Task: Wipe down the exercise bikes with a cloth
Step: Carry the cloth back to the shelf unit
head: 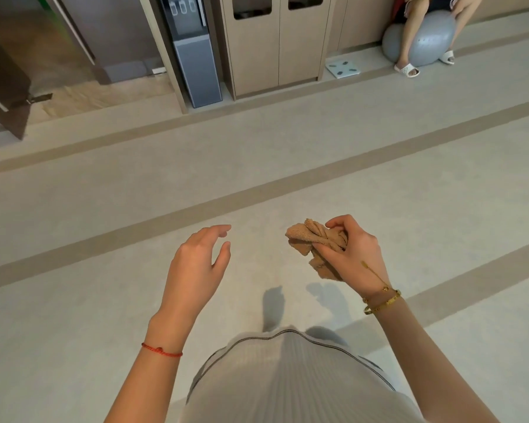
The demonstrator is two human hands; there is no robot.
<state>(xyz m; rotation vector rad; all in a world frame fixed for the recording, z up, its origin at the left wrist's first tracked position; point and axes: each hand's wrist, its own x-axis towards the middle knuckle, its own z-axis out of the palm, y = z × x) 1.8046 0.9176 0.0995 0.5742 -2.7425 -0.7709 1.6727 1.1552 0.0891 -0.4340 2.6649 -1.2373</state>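
Gripping one bunched tan cloth [313, 244], the right hand [353, 251] was clenched around it above the pale floor [104, 227], with part of the cloth sticking out toward the left hand [196, 264]. That hand held nothing, its fingers loosely spread, a little apart from the cloth. One red string bracelet [162, 351] circled the left wrist; two gold bracelets [382, 300] circled the right. Across the floor ran three darker stripes. By the far wall stood one water dispenser [193, 53], one two-door cabinet [275, 44], one scale [342, 68], and one grey exercise ball [425, 41] with a seated person on it.
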